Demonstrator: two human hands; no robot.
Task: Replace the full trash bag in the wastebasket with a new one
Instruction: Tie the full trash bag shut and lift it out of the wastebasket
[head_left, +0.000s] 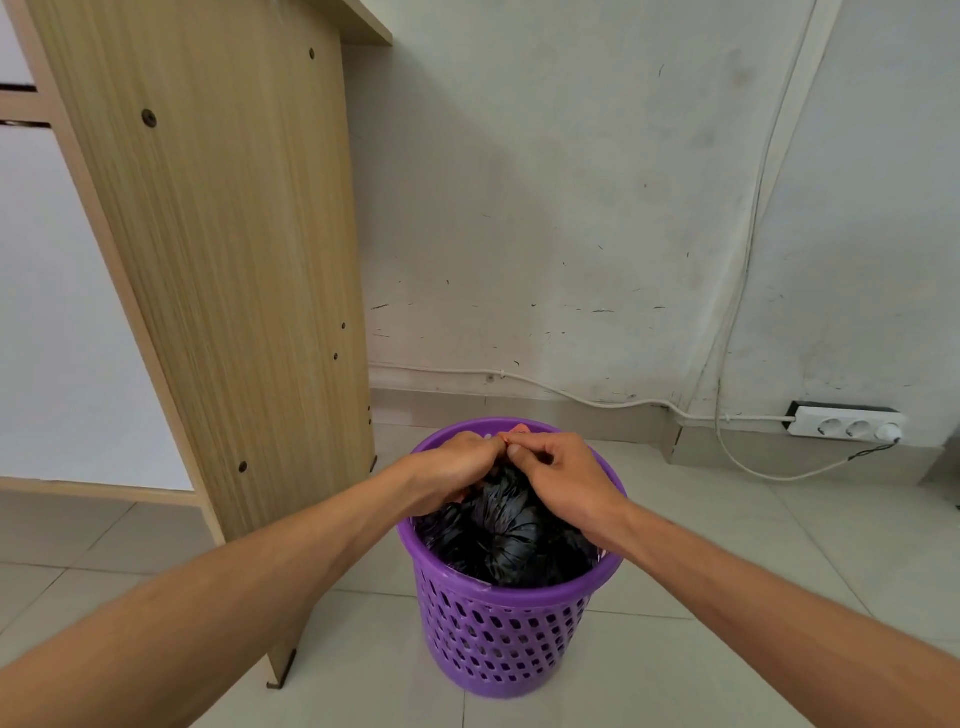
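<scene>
I am looking down at a purple perforated wastebasket (506, 631) that is standing upright on the pale tiled floor (727, 525), just right of a light wood desk side panel (218, 249). A black trash bag (506, 535) is sitting inside the wastebasket, its crinkled plastic gathered toward the middle and filling most of the opening below the rim.

Both arms are reaching forward over the basket. The left hand (457, 467) is curling closed over the far left part of the bag, and the right hand (563, 480) is curling closed beside it; the two are meeting knuckle to knuckle above the far side of the rim. The fingers (519, 451) of each hand are bunching tightly around gathered black plastic, so both are gripping the bag's upper edge rather than spreading wide. A small patch of something orange-pink (519, 429) is showing just beyond the hands at the far rim; I cannot tell what it is.

Behind the basket, a scuffed white wall (571, 208) is running across the view. A white cable (519, 379) is trailing along its base to a white power strip (847, 422) that is lying at the right, well apart from the basket.
</scene>
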